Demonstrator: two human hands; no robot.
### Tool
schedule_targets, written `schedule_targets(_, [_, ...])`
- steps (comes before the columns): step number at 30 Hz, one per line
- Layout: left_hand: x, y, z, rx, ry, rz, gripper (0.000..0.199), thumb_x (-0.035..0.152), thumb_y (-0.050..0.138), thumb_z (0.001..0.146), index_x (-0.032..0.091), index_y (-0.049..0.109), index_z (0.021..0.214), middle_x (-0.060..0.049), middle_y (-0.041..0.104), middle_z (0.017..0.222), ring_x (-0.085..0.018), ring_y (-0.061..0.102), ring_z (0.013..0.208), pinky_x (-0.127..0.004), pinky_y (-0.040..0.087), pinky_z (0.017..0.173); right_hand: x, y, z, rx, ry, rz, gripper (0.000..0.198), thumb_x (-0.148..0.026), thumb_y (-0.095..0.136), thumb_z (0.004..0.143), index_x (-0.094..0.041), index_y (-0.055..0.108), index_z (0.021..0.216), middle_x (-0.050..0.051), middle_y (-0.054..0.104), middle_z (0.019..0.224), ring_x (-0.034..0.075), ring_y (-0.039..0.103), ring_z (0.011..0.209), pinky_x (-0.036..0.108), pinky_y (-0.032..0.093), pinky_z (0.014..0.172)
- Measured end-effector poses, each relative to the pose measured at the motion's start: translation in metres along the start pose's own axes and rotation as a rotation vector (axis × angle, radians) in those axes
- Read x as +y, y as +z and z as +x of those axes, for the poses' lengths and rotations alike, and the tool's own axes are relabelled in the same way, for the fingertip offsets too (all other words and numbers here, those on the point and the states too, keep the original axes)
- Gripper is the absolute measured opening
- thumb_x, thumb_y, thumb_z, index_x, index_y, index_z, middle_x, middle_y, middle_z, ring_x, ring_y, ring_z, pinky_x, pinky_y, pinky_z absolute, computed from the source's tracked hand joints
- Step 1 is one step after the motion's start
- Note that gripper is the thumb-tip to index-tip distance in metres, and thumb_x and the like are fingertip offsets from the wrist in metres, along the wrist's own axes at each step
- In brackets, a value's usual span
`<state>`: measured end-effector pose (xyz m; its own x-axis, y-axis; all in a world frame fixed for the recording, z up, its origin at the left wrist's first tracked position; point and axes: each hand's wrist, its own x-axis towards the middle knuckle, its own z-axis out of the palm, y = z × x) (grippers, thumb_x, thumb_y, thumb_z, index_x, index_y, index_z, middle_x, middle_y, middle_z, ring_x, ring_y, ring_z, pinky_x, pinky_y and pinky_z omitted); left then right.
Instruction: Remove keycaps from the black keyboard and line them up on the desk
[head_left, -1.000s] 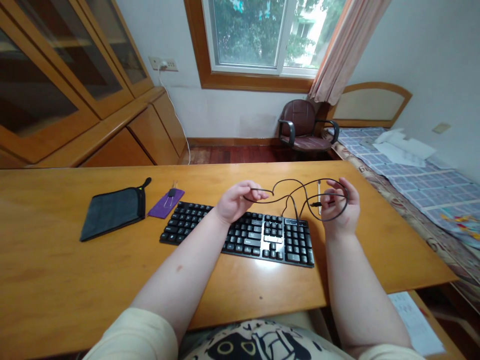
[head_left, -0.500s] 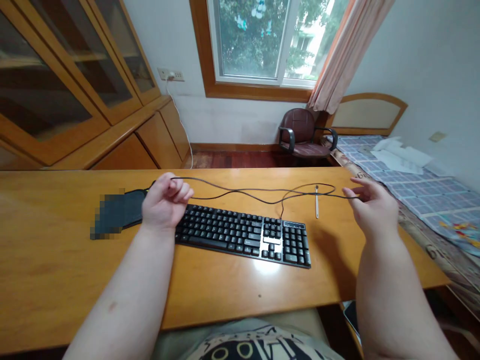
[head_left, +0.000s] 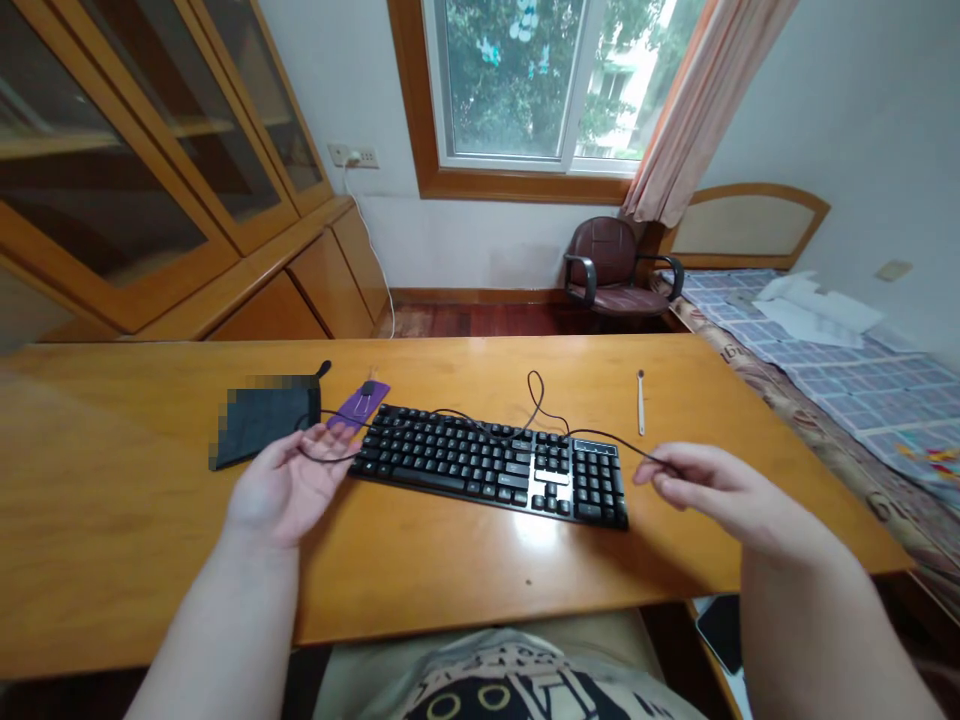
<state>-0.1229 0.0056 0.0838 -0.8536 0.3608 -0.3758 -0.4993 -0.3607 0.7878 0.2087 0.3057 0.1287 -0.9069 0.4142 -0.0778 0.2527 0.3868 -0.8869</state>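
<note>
A black keyboard lies on the desk between my hands, its thin black cable sagging in loose curves over the far side of the keys. My left hand is palm up at the keyboard's left end, fingers stretched out and open. A loop of the cable passes across those fingers without being gripped. Low over the desk to the right of the keyboard, my right hand pinches the cable between thumb and fingers.
Behind my left hand are a dark pouch, partly pixelated, and a purple flat item. A thin white stick lies at the desk's far right. Below the desk's front edge, an open drawer holds a dark flat object.
Both hands have come down and nearer to me. The left one has uncurled from a closed grip, and the stretched cable has gone slack over the keyboard. The purple item is now uncovered.
</note>
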Motion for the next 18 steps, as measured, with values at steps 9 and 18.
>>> schedule_targets(9, [-0.052, 0.022, -0.013, -0.145, 0.504, 0.806, 0.043, 0.033, 0.055, 0.076, 0.021, 0.052, 0.117, -0.008, 0.053, 0.128, -0.024, 0.044, 0.124, -0.041, 0.033, 0.105, -0.039, 0.111, 0.035, 0.003, -0.29, -0.296, 0.028, -0.024, 0.038, 0.091, -0.02, 0.063, 0.101, 0.006, 0.066, 0.097, 0.017, 0.059, 0.088, 0.03, 0.045, 0.079])
schedule_targets(18, [-0.101, 0.103, -0.024, -0.741, 0.571, 1.702, 0.064, 0.045, 0.06, 0.074, 0.019, 0.043, 0.13, -0.015, 0.051, 0.131, -0.031, 0.037, 0.129, -0.055, 0.017, 0.107, -0.042, 0.174, 0.052, -0.328, -0.724, -0.742, 0.022, -0.018, 0.045, 0.086, -0.017, 0.064, 0.097, 0.007, 0.067, 0.084, 0.019, 0.058, 0.079, 0.03, 0.042, 0.074])
